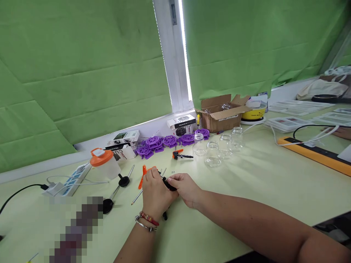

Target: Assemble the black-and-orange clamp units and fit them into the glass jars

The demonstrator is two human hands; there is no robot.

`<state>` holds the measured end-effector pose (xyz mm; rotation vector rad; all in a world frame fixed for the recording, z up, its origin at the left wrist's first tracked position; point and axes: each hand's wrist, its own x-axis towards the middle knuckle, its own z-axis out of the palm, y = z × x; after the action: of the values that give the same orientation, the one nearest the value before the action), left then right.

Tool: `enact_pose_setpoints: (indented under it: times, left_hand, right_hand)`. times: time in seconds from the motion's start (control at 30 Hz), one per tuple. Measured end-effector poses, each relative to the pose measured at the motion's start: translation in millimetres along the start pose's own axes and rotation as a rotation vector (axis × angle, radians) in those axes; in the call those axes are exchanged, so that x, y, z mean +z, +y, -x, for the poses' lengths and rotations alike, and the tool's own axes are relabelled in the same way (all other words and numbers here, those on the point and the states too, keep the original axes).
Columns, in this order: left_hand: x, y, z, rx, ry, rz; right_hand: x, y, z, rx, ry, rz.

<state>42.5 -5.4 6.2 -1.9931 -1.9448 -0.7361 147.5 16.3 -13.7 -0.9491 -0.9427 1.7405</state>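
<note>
My left hand (154, 195) and my right hand (184, 188) meet near the front of the pale green table (260, 182). Both are closed on a small black part (168, 183) held between them. An orange handle piece (143, 174) shows just behind my left hand; whether the hand grips it I cannot tell. Thin metal rods (163, 171) lie behind the fingers. My left wrist wears bracelets.
Two black-knobbed rods (124, 179) lie to the left, by an orange-lidded clear jar (105, 164) and a power strip (71, 179). Purple wheel parts (170, 140), several glass jars (212, 153), an orange-black trigger piece (179, 155) and a cardboard box (223, 113) sit behind. An orange-edged bar (312, 153) lies right.
</note>
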Motion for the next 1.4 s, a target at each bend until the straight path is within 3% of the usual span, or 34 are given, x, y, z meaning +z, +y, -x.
enact_pose_setpoints:
  times: [0.4,0.97,1.4]
  left_hand:
    - [-1.3,-0.8,-0.4,-0.003,-0.007,0.025]
    - [-1.4,-8.3,-0.3,-0.024,-0.033,0.115]
    - [-1.0,-11.2,-1.1,-0.034,-0.036,0.149]
  right_hand:
    - [0.2,-0.2,-1.6,0.08,0.012,-0.051]
    - [-2.5,-1.8,-3.6,0.041,-0.065,-0.072]
    - [-1.0,-6.3,-2.4,0.043,-0.033,-0.06]
